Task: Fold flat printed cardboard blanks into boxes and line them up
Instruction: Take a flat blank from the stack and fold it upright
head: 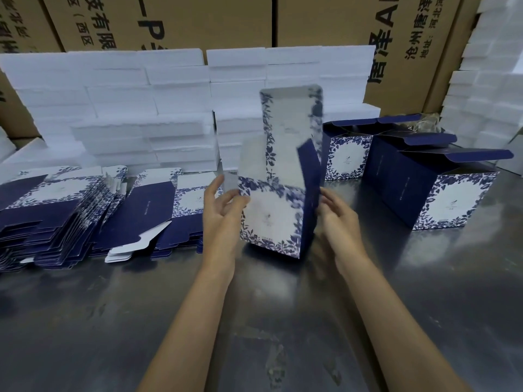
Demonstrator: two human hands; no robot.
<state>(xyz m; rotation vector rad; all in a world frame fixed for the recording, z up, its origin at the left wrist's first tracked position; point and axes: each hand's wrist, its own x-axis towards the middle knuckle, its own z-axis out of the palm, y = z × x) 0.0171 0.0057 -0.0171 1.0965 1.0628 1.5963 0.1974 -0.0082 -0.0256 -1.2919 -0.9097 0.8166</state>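
Observation:
A half-opened blue and white floral box blank point(273, 219) stands upright above the metal table point(254, 321), blurred, its long top flap reaching up. My left hand point(223, 213) holds its left edge, thumb on the printed face. My right hand point(338, 219) is at its dark blue right side with loosely bent fingers; contact is unclear. Stacks of flat blanks point(56, 213) lie at the left. Folded boxes with open top flaps point(441, 193) stand in a row at the right, another point(346, 157) behind.
White foam blocks point(141, 108) are stacked along the back and at the right edge point(486, 89). Brown shipping cartons point(325, 21) with printed characters form the back wall.

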